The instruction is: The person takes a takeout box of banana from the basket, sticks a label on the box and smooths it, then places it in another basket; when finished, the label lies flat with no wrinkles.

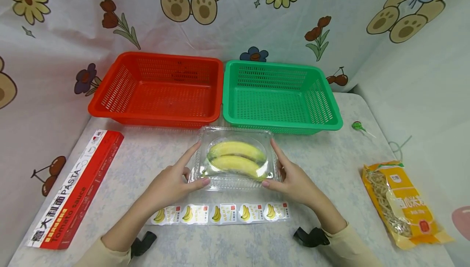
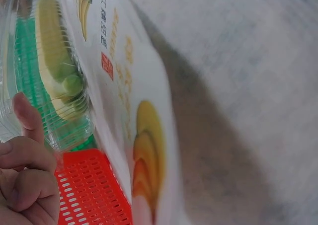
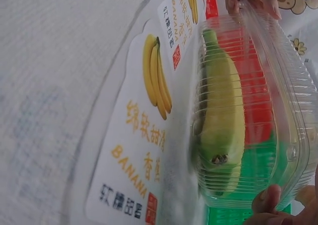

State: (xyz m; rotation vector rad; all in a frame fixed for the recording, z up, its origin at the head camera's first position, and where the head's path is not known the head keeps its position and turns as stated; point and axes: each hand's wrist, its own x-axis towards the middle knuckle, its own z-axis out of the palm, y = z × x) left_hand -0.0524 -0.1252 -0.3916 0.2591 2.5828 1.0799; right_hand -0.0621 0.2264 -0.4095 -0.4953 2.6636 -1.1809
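Note:
In the head view, a clear plastic clamshell box (image 1: pixel 235 181) with two bananas (image 1: pixel 236 156) inside sits at the middle of the table, its lid down. My left hand (image 1: pixel 172 183) grips its left side, thumb at the front corner and index finger along the edge. On the opposite side my right hand (image 1: pixel 293 181) holds it the same way. The left wrist view shows some fingers (image 2: pixel 30 160) curled beside the box. Just in front of it lies a strip of banana labels (image 1: pixel 222 214), printed "BANANA" in the right wrist view.
Behind the box stand a red basket (image 1: pixel 167 122) and a green basket (image 1: pixel 282 127), side by side. A long red pasta box (image 1: pixel 77 189) lies at the left. A yellow noodle bag (image 1: pixel 407 205) and a green lollipop (image 1: pixel 358 126) are at the right.

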